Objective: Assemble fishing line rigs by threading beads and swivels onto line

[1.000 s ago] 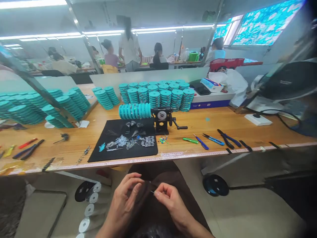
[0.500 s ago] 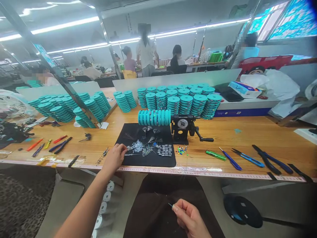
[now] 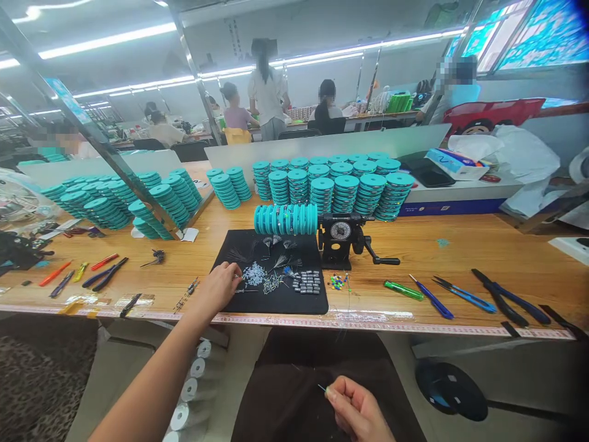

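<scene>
My left hand rests at the left edge of a black mat, fingertips pinched together over small bits whose kind is hidden. Just right of those fingers lies a heap of small translucent pieces, then small metallic pieces and rows of grey cylinders. Bundles of fine dark strands lie higher on the mat. Low in view, above the dark cloth on my lap, my right hand pinches a thin needle-like piece between thumb and forefinger.
Behind the mat, a black hand-cranked winder carries a row of turquoise spools. Stacked spools stand farther back. Coloured beads, a green tool and pliers lie rightward; more pliers lie left. Several people sit or stand beyond.
My left hand has shifted slightly right and up, closer to the translucent pieces. My right hand, still pinching the thin piece, sits slightly lower and farther right. The view has shifted a little.
</scene>
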### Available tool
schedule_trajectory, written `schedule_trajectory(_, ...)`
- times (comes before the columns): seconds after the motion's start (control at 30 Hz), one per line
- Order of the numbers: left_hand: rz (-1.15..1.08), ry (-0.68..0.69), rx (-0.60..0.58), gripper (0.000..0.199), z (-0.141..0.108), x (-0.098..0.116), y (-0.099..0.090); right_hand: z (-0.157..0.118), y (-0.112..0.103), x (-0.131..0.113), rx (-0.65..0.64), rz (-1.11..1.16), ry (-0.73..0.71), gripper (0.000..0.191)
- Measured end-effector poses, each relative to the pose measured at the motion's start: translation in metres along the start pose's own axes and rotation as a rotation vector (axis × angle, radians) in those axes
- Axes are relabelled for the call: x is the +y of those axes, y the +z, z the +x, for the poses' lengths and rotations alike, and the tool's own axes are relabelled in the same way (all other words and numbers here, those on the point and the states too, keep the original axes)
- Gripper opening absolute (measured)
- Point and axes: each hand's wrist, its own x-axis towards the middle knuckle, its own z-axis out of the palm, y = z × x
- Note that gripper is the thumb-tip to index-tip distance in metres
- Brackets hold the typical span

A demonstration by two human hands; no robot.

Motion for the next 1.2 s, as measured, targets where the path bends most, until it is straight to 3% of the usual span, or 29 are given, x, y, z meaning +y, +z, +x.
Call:
schedule_trajectory(0.2,-0.007,0.003,-0.022,0.015,0.004,0.006,0.003,-0.001,0.001,0.0,0.013,-0.026,-0.017,0.056)
schedule_trajectory(0.47,-0.012,0.004,-0.077,0.017,0.006,-0.007,0.005,-0.002,0.0,0.005,0.004,-0.097,-0.034,0.056)
schedule_trajectory(0.8,-0.173,-0.039,-0.077,0.019,0.006,-0.007,-0.018,-0.003,0.003,-0.001,-0.006,-0.109,-0.033,0.056)
schedule_trajectory(1.03,-0.371,-0.095,-0.16,0.017,0.007,-0.019,-0.029,0.003,0.003,-0.004,-0.004,-0.07,-0.029,0.055)
schedule_trajectory(1.2,-0.51,-0.177,-0.049,0.01,-0.004,-0.022,-0.038,0.003,0.004,0.001,0.019,-0.043,-0.043,0.056)
